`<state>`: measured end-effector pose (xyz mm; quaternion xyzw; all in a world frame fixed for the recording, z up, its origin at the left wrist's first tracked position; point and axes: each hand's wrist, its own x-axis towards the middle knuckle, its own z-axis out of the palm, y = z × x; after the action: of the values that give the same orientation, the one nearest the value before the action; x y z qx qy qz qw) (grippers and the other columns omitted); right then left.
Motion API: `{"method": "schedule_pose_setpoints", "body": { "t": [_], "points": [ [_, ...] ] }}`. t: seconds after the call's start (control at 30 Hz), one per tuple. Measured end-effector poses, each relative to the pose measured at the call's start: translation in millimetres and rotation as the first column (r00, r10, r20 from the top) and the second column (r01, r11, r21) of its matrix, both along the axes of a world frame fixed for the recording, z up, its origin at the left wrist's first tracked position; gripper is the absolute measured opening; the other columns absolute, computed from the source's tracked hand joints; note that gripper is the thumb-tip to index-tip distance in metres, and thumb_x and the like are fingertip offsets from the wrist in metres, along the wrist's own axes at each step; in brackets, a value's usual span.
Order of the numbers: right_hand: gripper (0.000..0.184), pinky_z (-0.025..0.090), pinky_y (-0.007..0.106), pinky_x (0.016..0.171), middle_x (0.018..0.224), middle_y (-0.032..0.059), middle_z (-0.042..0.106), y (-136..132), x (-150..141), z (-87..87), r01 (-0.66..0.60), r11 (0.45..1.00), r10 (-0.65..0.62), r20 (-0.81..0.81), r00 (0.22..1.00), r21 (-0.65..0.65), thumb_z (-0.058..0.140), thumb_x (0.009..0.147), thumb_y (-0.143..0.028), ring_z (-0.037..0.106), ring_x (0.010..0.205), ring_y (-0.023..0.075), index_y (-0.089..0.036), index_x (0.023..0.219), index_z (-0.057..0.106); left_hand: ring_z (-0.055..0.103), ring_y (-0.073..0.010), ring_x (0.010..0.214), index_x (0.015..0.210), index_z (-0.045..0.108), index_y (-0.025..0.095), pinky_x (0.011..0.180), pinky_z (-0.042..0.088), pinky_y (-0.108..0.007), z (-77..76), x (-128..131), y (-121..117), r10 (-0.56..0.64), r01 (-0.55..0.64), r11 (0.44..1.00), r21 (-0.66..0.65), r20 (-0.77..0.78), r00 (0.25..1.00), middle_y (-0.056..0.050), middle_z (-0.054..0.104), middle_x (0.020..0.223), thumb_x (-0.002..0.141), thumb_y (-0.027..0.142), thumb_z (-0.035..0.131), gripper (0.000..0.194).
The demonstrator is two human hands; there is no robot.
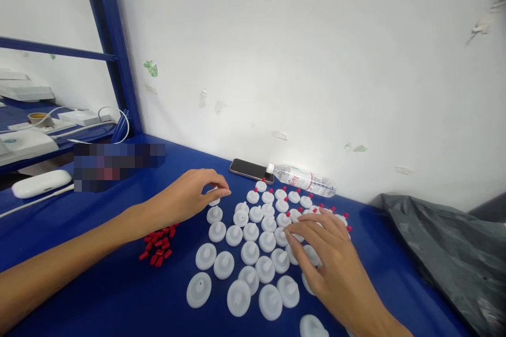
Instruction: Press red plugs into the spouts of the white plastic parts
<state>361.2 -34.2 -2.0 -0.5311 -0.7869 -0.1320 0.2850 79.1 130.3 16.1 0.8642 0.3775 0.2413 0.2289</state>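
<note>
My left hand hovers at the left end of the white nozzled discs, its thumb and forefinger closed in a pinch. Whatever lies between those fingertips is too small to make out. A white disc shows partly behind that thumb. Over the right side of the group, my right hand reaches down, thumb and forefinger together beside a disc, covering several others. What they grip is hidden. Small red caps lie in a loose pile below my left forearm. Discs in the far rows carry red caps on their nozzles; the nearer ones show bare white nozzles.
A phone and a clear plastic bottle lie against the wall. Dark grey plastic sheeting covers the table's right side. At left are a white device with a cable, a blurred patch and a blue metal frame.
</note>
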Motion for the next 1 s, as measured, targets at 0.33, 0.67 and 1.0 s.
{"method": "schedule_pose_setpoints", "body": {
  "t": [0.33,0.67,1.0],
  "points": [
    [0.019,0.034,0.057,0.118,0.1,-0.0012,0.079,0,2,-7.2,0.08,0.995,-0.078,0.05,0.996,-0.057,0.056,0.106,-0.02,0.069,0.107,0.024,-0.026,0.114,0.072,0.072,-0.022,0.091,0.097,0.079,0.024,0.075,0.051,-0.03,-10.1,0,8,0.029,-0.025,0.998,0.057,-0.064,0.998,-0.005,0.079,0.105,0.098,0.042,0.058,0.028],
    [0.021,0.042,0.066,0.114,0.102,0.0033,0.08,3,7,-14.1,0.084,0.994,-0.079,0.089,0.993,-0.063,0.055,0.106,-0.024,0.071,0.107,0.0267,-0.026,0.121,0.07,0.069,-0.0225,0.081,0.095,0.077,0.026,0.073,0.046,-0.033,24.4,-16,8,0.048,-0.026,0.996,0.085,-0.265,0.963,-0.003,0.079,0.092,0.097,0.037,0.054,0.026],
    [0.02,0.041,0.066,0.113,0.101,0.0032,0.079,4,8,-16.9,0.072,0.996,-0.067,0.08,0.995,-0.05,0.054,0.106,-0.022,0.072,0.105,0.0263,-0.025,0.122,0.067,0.072,-0.0221,0.08,0.093,0.083,0.031,0.064,0.049,-0.026,45.6,-58,22,-0.191,0.079,0.971,-0.225,-0.534,0.824,-0.002,0.078,0.095,0.079,0.031,0.072,0.018]
  ]
}}
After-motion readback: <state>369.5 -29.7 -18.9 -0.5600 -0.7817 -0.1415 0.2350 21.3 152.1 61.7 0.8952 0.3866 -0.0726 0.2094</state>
